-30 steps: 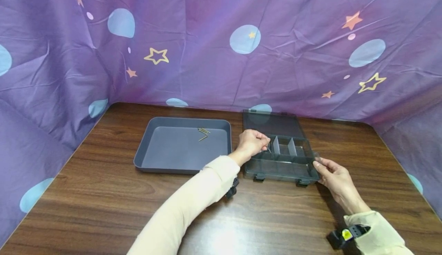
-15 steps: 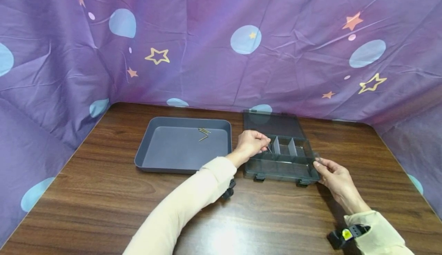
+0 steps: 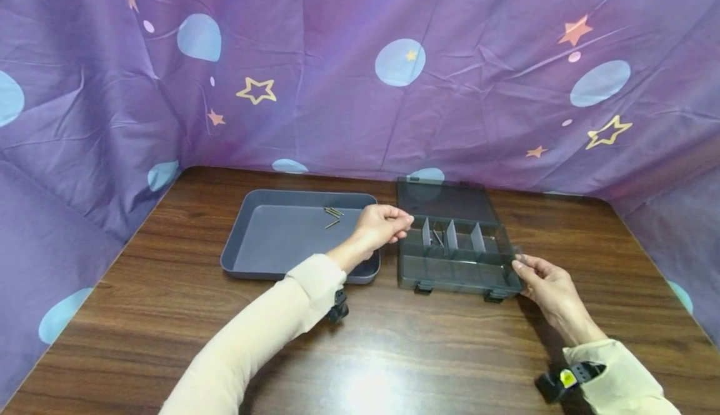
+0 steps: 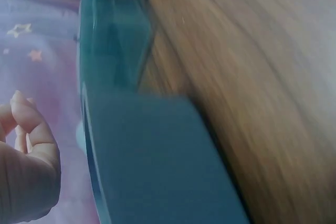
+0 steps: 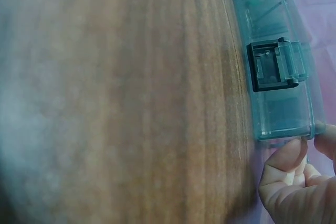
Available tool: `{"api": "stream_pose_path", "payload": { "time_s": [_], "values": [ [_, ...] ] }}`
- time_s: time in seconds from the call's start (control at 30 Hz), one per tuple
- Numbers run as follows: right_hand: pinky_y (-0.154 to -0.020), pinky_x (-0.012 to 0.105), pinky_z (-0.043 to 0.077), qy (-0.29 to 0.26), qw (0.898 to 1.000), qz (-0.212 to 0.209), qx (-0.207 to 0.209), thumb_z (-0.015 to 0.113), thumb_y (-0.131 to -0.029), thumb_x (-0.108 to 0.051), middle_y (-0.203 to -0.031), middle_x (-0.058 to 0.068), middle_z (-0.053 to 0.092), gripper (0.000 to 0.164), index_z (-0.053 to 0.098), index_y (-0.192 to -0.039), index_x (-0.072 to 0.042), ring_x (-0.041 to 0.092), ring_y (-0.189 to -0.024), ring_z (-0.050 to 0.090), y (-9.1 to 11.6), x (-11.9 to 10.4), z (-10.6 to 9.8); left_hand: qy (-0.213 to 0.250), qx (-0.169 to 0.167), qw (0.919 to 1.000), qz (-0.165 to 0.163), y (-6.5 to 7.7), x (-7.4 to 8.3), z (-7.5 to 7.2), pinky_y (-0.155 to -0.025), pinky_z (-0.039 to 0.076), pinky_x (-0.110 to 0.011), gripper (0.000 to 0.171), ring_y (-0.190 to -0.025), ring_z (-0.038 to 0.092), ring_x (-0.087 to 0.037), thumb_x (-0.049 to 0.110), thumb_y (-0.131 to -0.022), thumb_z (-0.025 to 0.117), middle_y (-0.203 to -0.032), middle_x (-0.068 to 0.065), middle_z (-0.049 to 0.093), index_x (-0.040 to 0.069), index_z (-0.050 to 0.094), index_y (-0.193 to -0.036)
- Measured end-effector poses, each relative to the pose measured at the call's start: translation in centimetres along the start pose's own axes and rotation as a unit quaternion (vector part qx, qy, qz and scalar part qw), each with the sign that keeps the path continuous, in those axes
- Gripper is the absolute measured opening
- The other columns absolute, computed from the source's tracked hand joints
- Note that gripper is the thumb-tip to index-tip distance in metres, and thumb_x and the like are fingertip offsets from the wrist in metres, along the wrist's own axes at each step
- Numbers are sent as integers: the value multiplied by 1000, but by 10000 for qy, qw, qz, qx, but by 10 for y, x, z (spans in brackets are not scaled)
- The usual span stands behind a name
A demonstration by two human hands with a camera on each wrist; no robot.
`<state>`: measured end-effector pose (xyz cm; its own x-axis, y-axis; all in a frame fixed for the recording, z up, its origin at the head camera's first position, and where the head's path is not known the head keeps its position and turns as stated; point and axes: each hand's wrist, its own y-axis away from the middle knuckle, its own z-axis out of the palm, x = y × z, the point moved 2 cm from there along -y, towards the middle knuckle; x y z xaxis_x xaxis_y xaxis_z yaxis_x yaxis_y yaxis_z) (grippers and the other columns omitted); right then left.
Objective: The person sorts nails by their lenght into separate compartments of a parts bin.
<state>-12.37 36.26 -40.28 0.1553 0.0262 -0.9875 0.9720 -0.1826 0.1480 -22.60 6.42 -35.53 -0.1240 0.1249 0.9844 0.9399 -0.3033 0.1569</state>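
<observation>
**Right grip point(image 3: 551, 290) clamped on box; left grip point(image 3: 380, 227) together, contents unconfirmed**

Box point(image 3: 458, 287), see-through grey plastic, sits on the table point(image 3: 450, 346) right of the tray point(image 3: 292, 240), lid point(image 3: 447, 202) laid back behind it. Finger and thumb of the right grip pinch its right end. Judged light, stiff and slick, liable to crack if forced; the end wall is a sound hold, away from the front latches point(image 3: 424, 287). Dark nails point(image 3: 437, 238) lie in the second back compartment from the left: presumably hard, thin, apt to roll, best pinched at mid-length.

Left grip's fingertips meet at the box's left edge; whether they hold a nail cannot be told. The tray appears rigid; its right rim is partly hidden by that hand. Brass-coloured screws point(image 3: 332, 213) lie toward its far right; exact count and thread unclear.

Left wrist view is blurred and cuts off the hand; right wrist view also crops its hand.
</observation>
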Motion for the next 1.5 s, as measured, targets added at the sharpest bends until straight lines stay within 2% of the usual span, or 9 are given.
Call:
{"api": "stream_pose_path", "payload": {
  "time_s": [0.2,0.53,0.63,0.77,0.9,1.1,1.23,1.37,1.5],
  "values": [
    [-59,17,48,-65,9999,124,-20,58,-93,-16,-80,-18,62,18,64,-86,-31,-4,-67,55,-1,-1,-1,-5,355,9993,-79,4,-4,-37,-51,47,-13,19,-56,56,-1,11,-87,66,-88,-15,71,-4,67,-99],
    [-59,17,48,-290,9995,76,-66,58,-93,-13,-82,-19,63,19,65,-83,-27,-4,-68,57,-3,0,0,32,855,9961,-217,9,-16,-96,-50,46,-12,20,-55,55,0,11,-88,65,-92,-18,70,-4,65,-101],
    [-59,17,49,-422,9990,56,-127,58,-93,-11,-81,-17,64,20,66,-82,-26,-3,-68,58,-4,0,0,-80,1017,9946,-188,10,-21,-112,-50,46,-12,20,-54,55,0,10,-88,64,-83,-12,69,-6,64,-101],
    [-59,17,49,-380,9991,80,-151,58,-93,-11,-79,-16,64,20,65,-81,-25,-2,-67,58,-5,0,-1,-450,1138,9922,-219,10,-29,-129,-50,45,-11,21,-53,53,1,8,-88,63,-71,0,65,-8,64,-101],
    [-59,17,48,-236,9995,146,-128,58,-93,-13,-78,-16,64,19,65,-80,-25,-3,-66,57,-6,1,-2,-783,1030,9911,-309,9,-36,-137,-53,46,-13,21,-55,53,0,7,-88,62,-68,4,62,-9,64,-102],
    [-58,17,47,-203,9993,253,-173,57,-93,-14,-74,-16,62,20,64,-78,-24,-2,-64,56,-5,1,-2,-1037,912,9896,-392,4,-44,-137,-55,48,-15,21,-58,56,-3,7,-86,65,-69,3,64,-8,64,-102],
    [-58,17,47,-138,9993,310,-170,58,-93,-15,-74,-16,62,20,64,-77,-25,-3,-64,55,-5,-1,-2,-1301,948,9865,-294,2,-46,-134,-54,47,-14,21,-57,54,-2,7,-84,67,-76,-5,70,-7,65,-101],
    [-58,18,47,-186,9993,288,-154,58,-93,-13,-75,-17,62,21,65,-77,-24,-3,-64,56,-5,-1,-2,-1813,1049,9778,-73,1,-45,-130,-54,44,-14,21,-56,53,0,7,-81,70,-91,-14,72,-5,66,-99],
    [-59,18,47,-275,9991,253,-192,56,-94,-11,-76,-16,63,21,65,-78,-23,-2,-65,56,-5,-1,-2,-2348,1114,9657,27,0,-45,-126,-63,47,-17,21,-62,59,-3,9,-79,73,-93,-13,72,-1,68,-96]
  ]
}}
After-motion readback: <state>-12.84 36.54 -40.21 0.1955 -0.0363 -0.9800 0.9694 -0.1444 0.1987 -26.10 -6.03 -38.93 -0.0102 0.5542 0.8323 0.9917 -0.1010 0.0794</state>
